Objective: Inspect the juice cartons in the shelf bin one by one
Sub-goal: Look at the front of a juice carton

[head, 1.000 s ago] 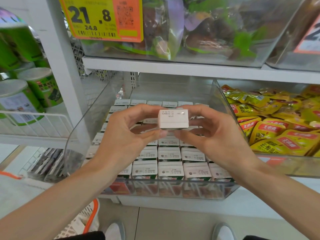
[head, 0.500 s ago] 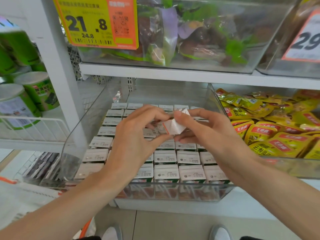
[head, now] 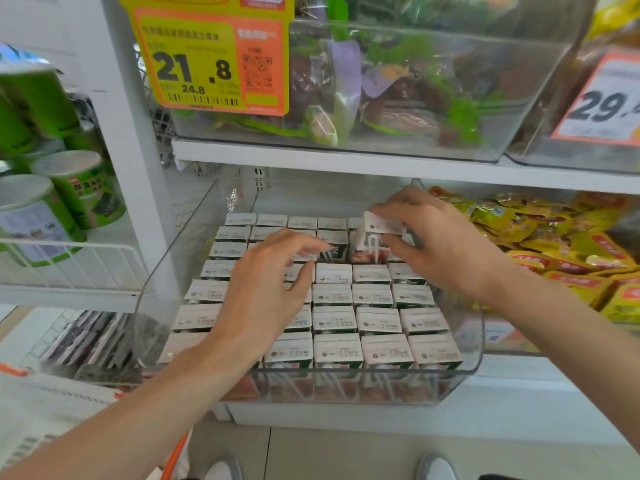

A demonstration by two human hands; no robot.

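1. Change: a sec ago both hands held the small white-topped juice carton (head: 379, 227) up in front of us, top face toward us. Now only the right hand (head: 446, 251) has it. It's been carried to the far-right part of the clear plastic shelf bin (head: 475, 355), tilted and low over the packed cartons (head: 337, 320).
2. The left hand (head: 266, 292) has let go. It hovers over the middle rows w/ fingers (head: 304, 245) loosely curled, holding nothing.
3. What that means, in our judgement: the check on this carton is done and it's going back to its slot. The next carton is then due, so we're partway thru, w/ many cartons left.
4. Carton vs. fingers: the right hand's fingers (head: 394, 207) lie over the top edge, thumb on the near side, pinching it narrow.
5. Its lower end dips toward the gap (head: 346, 254) showing red carton sides, just right of the left fingertips. We can't tell if it touches its neighbours yet.
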